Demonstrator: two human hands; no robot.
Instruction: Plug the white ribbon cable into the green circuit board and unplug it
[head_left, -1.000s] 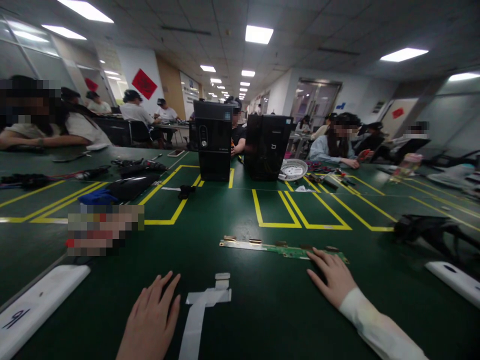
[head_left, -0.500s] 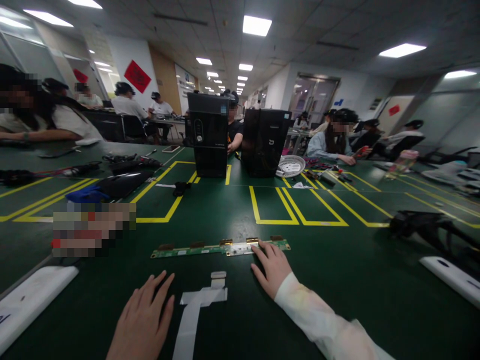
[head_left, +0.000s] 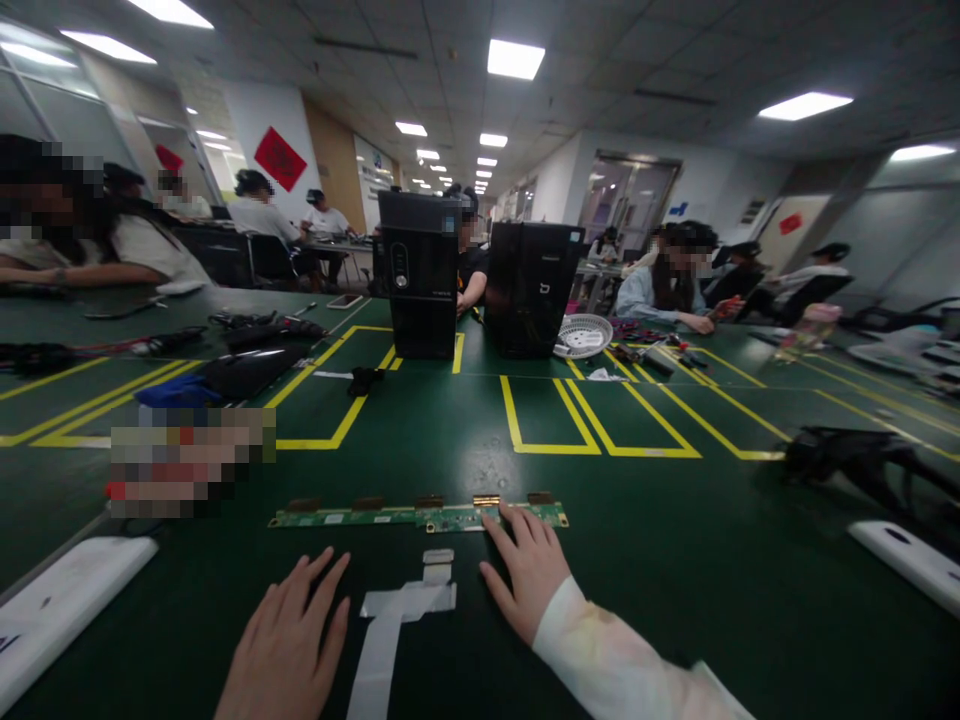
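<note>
Head cam: your L hand is fanned out, palm down, nothing in its grip, just beside the ribbon. Your R hand is loosely spread, fingertips on the board's right part, not clasping it. Board's flat on the worktop, ribbon nearer its near edge. Progress, I'd judge: board's down, R hand not off yet; ribbon's apart, unjoined to it.

Right sleeve is long, loose and whitish, kinda wrinkly, with faint yellowish and pinkish patches plus a fold poking out further up the arm. It runs to the wrist. Left hand and right hand are both bare, slim fingers.
</note>
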